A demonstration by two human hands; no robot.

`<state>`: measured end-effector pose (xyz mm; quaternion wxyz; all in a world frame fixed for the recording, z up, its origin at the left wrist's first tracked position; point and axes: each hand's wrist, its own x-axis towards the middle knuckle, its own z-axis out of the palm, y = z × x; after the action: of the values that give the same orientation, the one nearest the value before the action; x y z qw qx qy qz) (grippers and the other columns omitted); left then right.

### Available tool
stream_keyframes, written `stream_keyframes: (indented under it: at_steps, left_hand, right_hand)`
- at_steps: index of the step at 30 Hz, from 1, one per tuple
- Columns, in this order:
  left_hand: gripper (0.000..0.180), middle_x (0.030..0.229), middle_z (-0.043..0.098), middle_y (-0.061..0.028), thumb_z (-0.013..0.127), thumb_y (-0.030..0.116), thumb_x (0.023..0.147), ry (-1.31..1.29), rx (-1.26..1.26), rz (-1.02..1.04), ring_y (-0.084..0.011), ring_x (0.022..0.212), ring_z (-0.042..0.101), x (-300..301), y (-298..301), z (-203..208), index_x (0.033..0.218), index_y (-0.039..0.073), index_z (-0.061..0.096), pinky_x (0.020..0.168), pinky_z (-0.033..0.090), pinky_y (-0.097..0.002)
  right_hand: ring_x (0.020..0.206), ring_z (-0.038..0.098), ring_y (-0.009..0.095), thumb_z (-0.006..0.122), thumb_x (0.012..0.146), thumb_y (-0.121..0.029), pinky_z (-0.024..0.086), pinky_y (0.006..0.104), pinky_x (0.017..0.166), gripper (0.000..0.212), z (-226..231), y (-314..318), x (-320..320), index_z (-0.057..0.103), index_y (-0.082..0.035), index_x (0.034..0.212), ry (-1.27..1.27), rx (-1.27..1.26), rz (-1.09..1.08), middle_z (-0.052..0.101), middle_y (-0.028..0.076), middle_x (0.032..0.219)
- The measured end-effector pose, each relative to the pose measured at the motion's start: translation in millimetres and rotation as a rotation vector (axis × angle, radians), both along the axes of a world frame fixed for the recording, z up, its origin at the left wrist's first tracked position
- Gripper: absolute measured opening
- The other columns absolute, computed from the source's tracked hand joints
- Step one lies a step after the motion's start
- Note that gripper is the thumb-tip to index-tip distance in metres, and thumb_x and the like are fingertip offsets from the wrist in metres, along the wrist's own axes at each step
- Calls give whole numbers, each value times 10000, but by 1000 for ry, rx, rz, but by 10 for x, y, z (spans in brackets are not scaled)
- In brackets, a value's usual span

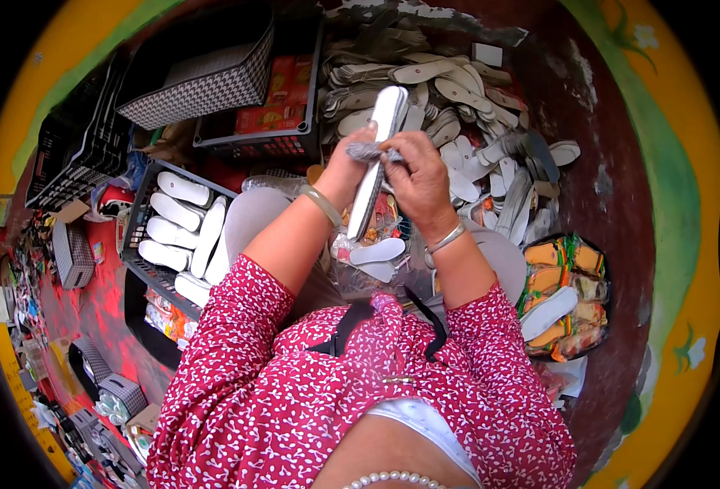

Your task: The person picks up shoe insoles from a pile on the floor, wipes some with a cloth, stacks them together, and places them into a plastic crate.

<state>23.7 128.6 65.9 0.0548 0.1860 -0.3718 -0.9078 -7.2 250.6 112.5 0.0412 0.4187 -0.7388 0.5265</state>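
In front of me, a bundle of white insoles [390, 110] is held up on a slant, seen nearly edge-on. A grey cloth-like strip [365, 151] wraps its middle. My left hand [348, 169] is closed at the left side of the bundle, gripping the strip. On the other side my right hand [418, 169] pinches the strip, fingers bent across the bundle. Both sets of fingertips are partly hidden. Below the bundle, a pair of loose white insoles [378, 251] lies between my knees, over clear plastic wrapping.
A large heap of insoles [457, 94] spreads ahead and to the right. On the left stands a dark crate [154, 275] of white insoles. Behind it are a checked basket [205, 94] and a crate with red boxes [274, 98]. Orange packets [546, 281] fill a black container at right.
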Motion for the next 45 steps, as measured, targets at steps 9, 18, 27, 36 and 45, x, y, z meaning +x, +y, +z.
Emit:
stream_keyframes:
  at_steps: [9,18,27,36,45]
  left_hand:
    - [334,596,399,-12,401,356,950,-23,93,300,-112,472,354,34,-354,-132,749,90,432,416,279,-253]
    - [189,612,386,-1,442,247,920,231,508,184,-106,471,357,49,-522,-169,849,72,443,411,282,-247]
    - [466,704,479,-112,323,420,934,557,679,-678,-204,467,475,13,-149,-294,1167,30,428,422,381,-315]
    - [568,794,574,-195,266,501,940,275,538,-800,-278,585,573,84,77,-269,1145,7,455,501,469,-349]
    - [648,1285,468,-122,529,155,890,249,-245,-465,-208,1002,583,131,77,216,1429,88,176,830,491,-326]
  right_hand:
    - [812,542,274,625,603,77,460,329,712,342,47,-56,492,614,-37,926,104,-1,316,542,112,901]
    - [729,585,150,538,737,-13,467,260,652,136,-392,64,281,592,-11,862,-306,187,225,579,75,797]
    - [736,588,78,574,876,-168,496,215,628,148,-139,275,-318,574,-36,945,-1231,-492,153,576,7,745]
    - [631,620,146,616,849,-136,536,254,568,170,-68,395,-470,592,14,924,-1304,-522,148,633,65,781]
    - [841,574,94,613,856,-127,461,213,755,360,-150,463,-569,510,48,1153,-931,-418,-9,613,60,932]
